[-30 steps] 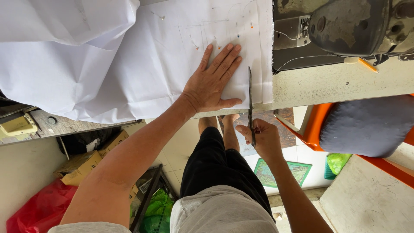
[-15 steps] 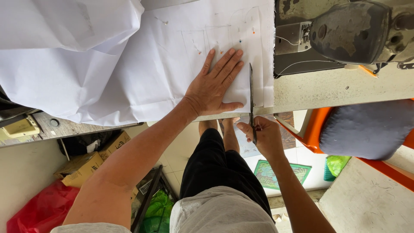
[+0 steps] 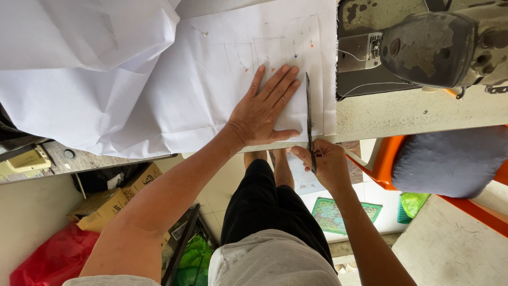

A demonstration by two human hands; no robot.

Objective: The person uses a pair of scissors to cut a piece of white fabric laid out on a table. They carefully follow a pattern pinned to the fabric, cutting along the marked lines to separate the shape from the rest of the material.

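White fabric (image 3: pixel 159 90) with a paper pattern pinned to it lies spread over the table. My left hand (image 3: pixel 264 108) presses flat on it, fingers apart, near the table's front edge. Just right of that hand, a pair of dark scissors (image 3: pixel 308 114) runs up into the fabric along the pattern's edge. My right hand (image 3: pixel 325 161) grips the scissors' handles just below the table edge.
A dark, worn sewing machine (image 3: pixel 428 45) stands on the table (image 3: pixel 423 114) to the right. An orange chair with a grey cushion (image 3: pixel 450 161) is beside my right arm. Cardboard boxes (image 3: pixel 114 198), a red bag (image 3: pixel 50 259) and a green bag lie on the floor.
The scissors' blades have moved further up into the fabric. My left hand stays pressed on the cloth in about the same spot.
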